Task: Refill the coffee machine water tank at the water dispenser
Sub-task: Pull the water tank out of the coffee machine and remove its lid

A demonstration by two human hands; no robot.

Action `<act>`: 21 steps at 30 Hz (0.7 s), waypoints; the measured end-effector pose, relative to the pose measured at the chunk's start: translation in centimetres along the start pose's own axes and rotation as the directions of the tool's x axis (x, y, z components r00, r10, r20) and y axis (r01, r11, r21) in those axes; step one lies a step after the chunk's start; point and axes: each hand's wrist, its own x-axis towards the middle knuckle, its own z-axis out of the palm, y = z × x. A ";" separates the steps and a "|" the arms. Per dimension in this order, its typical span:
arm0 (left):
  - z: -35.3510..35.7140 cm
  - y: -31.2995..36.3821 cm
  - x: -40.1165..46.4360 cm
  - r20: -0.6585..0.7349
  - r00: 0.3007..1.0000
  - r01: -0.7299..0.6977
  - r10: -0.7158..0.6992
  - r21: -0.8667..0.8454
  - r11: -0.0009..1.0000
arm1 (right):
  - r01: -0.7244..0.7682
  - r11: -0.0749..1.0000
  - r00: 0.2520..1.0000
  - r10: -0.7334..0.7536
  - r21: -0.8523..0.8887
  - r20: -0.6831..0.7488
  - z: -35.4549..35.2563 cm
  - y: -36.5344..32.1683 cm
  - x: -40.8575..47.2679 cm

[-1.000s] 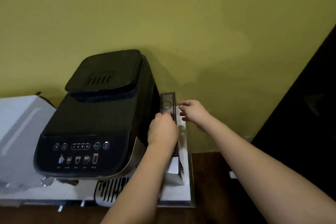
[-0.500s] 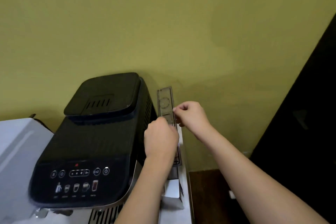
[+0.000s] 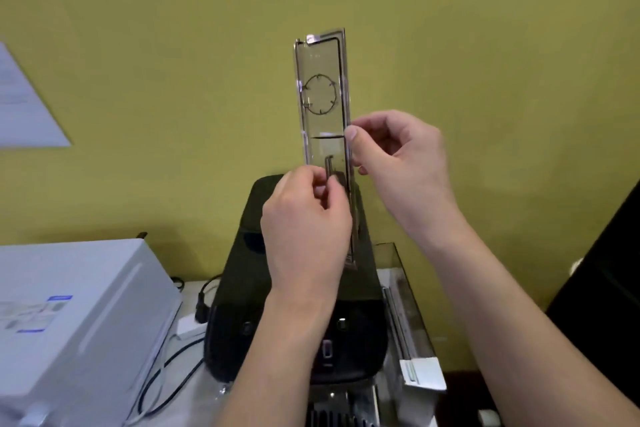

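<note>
- While the lift is under way, items logged left to right.
- Far left: white box-shaped appliance [image 3: 79, 315] on the counter, with black cables [image 3: 162, 371] trailing beside it; well apart from my work, not involved.
- Centre, low: black coffee machine [image 3: 242, 288] with glossy casing, standing against the yellow wall [image 3: 173, 45].
- My left hand [image 3: 304, 229] is closed on the lower part of the narrow clear plastic water tank [image 3: 320, 76], fingers pinched at its small handle; judged to carry the weight.
- Tank is held upright in the air above the machine, fully out of its slot; upright presumably so any leftover water stays in.
- My right hand [image 3: 398, 163] pinches the tank's right edge, thumb in front; judged as steadying only.
- Right of machine: clear open-topped compartment [image 3: 408, 295], apparently the tank's seat.
- Water dispenser: not in view; the carry there comes next.
</note>
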 end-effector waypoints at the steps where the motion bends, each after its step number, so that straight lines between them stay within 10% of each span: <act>1: -1.9 -0.9 0.4 -0.012 1.000 -0.022 0.022 0.004 1.000 | 0.013 1.000 1.000 -0.013 -0.002 0.007 1.7 -1.3 -0.5; 11: -17.4 -14.7 0.5 -0.132 0.991 0.039 -0.032 0.049 0.998 | -0.095 0.995 0.983 0.092 0.009 0.157 19.5 -6.7 -8.7; 21: -22.2 -32.8 -7.2 0.309 0.814 0.345 -0.492 0.424 0.837 | -0.555 0.784 0.683 0.621 -0.278 0.385 32.6 3.1 -21.8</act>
